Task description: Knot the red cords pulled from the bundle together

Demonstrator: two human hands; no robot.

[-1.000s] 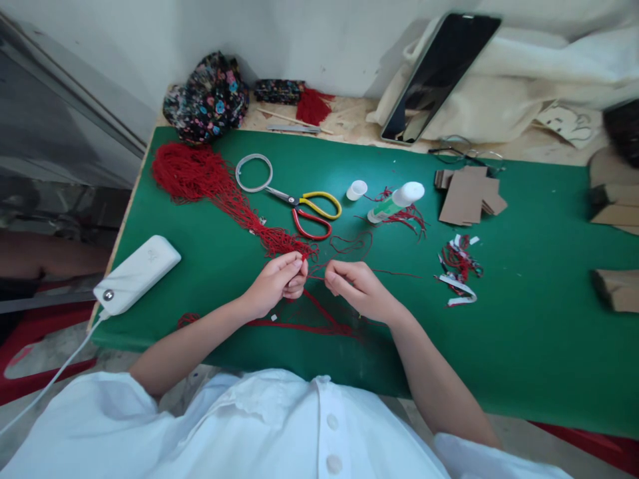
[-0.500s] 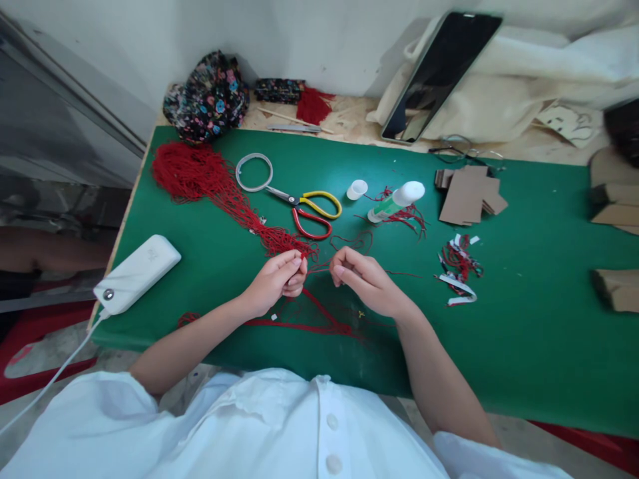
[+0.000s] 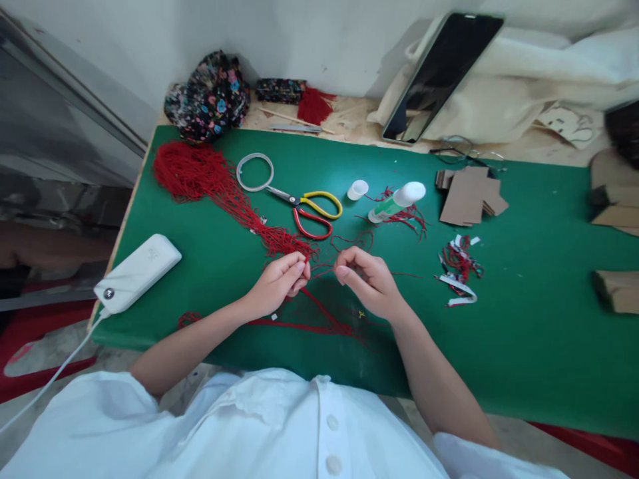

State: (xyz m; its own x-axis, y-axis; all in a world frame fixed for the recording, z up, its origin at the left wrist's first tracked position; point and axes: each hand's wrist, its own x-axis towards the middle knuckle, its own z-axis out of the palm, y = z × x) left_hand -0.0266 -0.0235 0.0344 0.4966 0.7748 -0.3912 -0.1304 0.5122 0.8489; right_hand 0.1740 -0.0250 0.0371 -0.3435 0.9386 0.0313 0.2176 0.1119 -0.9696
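My left hand [image 3: 281, 281] is closed, thumb over fingers, pinching red cord just in front of a big bundle of red cord [image 3: 219, 183]. To its right, my right hand [image 3: 368, 279] has thumb and fingertips pressed together on a thin red strand [image 3: 322, 273] that runs across the gap between the hands. Below them, a red braided cord [image 3: 299, 326] lies along the green mat. Scissors [image 3: 304, 205] with one yellow and one red handle lie beyond the hands, beside a ring of pale tape [image 3: 254, 172].
A white-capped glue stick [image 3: 397, 202] and a small white cap [image 3: 357, 190] stand behind my right hand. Cardboard pieces [image 3: 469, 193] and cord scraps [image 3: 459, 266] lie rightward. A white power bank [image 3: 138, 273] is at left; a phone [image 3: 442, 76] leans at the back.
My right hand has turned slightly, its thumb and fingertips showing more plainly around the strand. The left hand has shifted a little, still gripping the cord. The other things stay put.
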